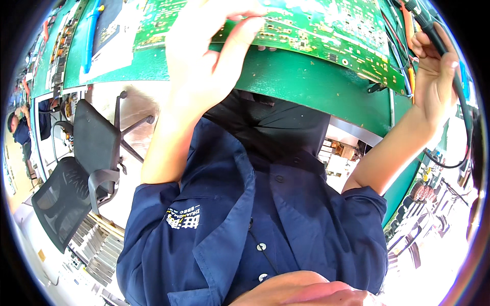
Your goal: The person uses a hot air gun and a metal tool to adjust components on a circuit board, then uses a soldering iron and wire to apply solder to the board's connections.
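A large green circuit board (pixel 352 46), dotted with solder points and small parts, lies on the green bench top at the upper edge of the view. Over its left part reaches my left hand (pixel 204 56), thumb and fingertips brought close together above the board. Whatever is between them, if anything, is too small or too bright to make out. Off the board's right end, my right hand (pixel 434 81) is closed around the black handle of a soldering iron (pixel 435 41). Its cable hangs down past the wrist, and its tip is not clearly visible.
A blue pen-like tool (pixel 91 35) lies on the bench at left, beside a dark sheet (pixel 109 23). Loose wires and orange-handled tools (pixel 408 25) crowd the right side. Black office chairs (pixel 94 143) stand at left. Another person (pixel 21 132) is at the far left.
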A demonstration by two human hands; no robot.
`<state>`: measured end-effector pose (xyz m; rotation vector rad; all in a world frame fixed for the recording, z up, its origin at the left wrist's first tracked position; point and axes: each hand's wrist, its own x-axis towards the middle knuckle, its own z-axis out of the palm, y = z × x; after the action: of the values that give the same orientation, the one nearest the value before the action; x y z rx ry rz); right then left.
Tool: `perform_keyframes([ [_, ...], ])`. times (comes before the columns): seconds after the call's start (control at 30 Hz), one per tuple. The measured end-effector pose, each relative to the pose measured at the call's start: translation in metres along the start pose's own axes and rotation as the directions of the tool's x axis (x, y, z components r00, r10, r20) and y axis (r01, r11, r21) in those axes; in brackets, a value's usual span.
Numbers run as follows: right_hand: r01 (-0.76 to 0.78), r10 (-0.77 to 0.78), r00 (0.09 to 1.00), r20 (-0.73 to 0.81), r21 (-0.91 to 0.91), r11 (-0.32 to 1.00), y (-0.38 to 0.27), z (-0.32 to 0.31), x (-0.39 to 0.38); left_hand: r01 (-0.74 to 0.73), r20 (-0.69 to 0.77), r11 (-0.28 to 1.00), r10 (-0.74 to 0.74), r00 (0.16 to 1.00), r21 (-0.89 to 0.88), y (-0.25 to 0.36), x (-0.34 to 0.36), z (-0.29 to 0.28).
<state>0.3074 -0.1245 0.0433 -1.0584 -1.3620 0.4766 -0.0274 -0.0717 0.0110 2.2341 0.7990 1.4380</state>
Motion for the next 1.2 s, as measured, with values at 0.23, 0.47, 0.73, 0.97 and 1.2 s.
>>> perform_keyframes([
  [0.23, 0.06, -0.053, 0.985, -0.162, 0.036, 0.998, -0.025, 0.025, -0.022, -0.159, -0.107, 0.982, 0.17, 0.98, 0.103, -0.018, -0.014, 0.018],
  [0.47, -0.012, 0.011, 0.958, -0.287, -0.003, 1.0, -0.019, 0.028, -0.04, -0.186, -0.094, 0.976, 0.197, 0.976, 0.116, -0.021, -0.017, 0.017],
  [0.73, 0.068, -0.073, 0.997, 0.037, 0.121, 0.99, -0.015, 0.022, -0.047, -0.262, -0.069, 0.962, 0.268, 0.961, 0.083, -0.028, -0.016, 0.018],
  [0.97, 0.1, -0.111, 0.986, 0.125, 0.092, 0.991, -0.014, 0.022, -0.045, -0.324, 0.006, 0.939, 0.325, 0.946, 0.112, -0.037, -0.015, 0.008],
  [1.2, 0.116, -0.14, 0.953, 0.269, 0.106, 0.988, -0.012, 0.01, -0.039, -0.341, 0.019, 0.931, 0.342, 0.939, 0.131, -0.036, -0.011, 0.01],
])
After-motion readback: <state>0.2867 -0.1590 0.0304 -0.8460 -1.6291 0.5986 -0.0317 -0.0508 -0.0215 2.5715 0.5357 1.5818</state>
